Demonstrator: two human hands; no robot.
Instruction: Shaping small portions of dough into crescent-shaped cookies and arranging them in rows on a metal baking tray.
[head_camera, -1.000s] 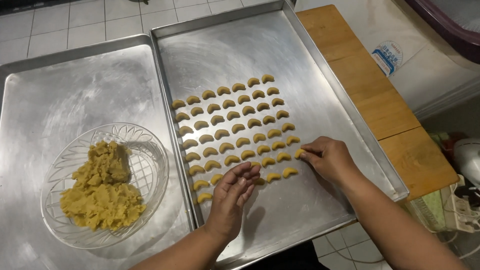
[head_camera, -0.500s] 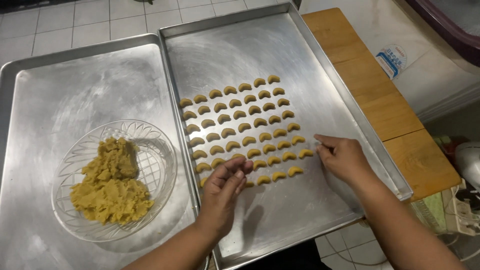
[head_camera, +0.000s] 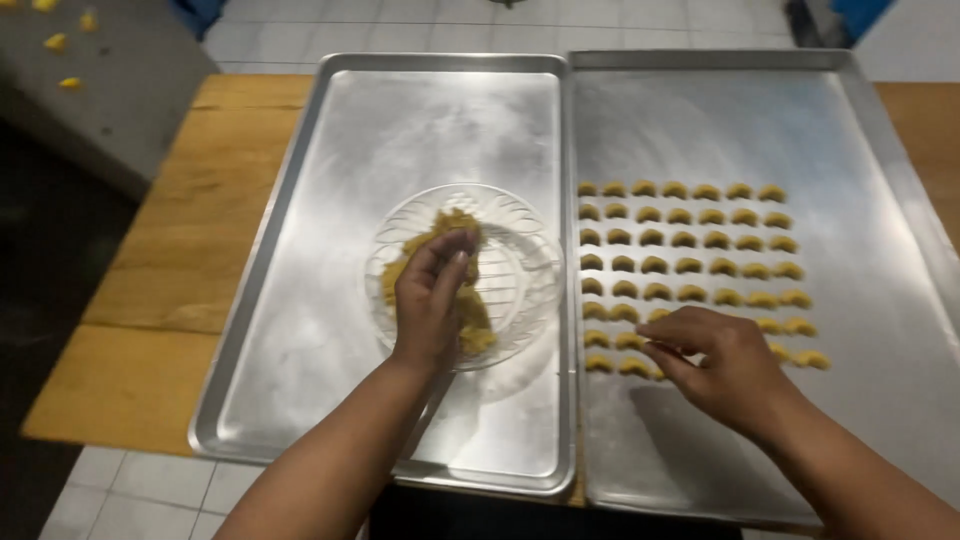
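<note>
A wooden table over a white tiled floor carries two metal baking trays set edge to edge, and we're looking straight down on them. On the left tray stands a clear glass bowl, and our left hand is down in it, fingers curled narrow and pressed into the yellow-brown dough, pinching at the lump. Whether a piece has come free in the fingertips we cannot tell from here.

Over on the right tray, rows of small crescent-shaped dough pieces sit in tidy lines, evenly spaced, none touching. Our right hand hovers low over the nearest rows, fingers drawn together with thumb meeting forefinger, covering a few crescents; whether it grips anything is hidden.

To our eye, the pinch wants to be small and matched to the pieces already laid, so the batch bakes evenly. Better to lift it clean off the top of the lump than to drag the bowl. The lower half of the right tray lies bare, so fresh rows can follow the same spacing.
</note>
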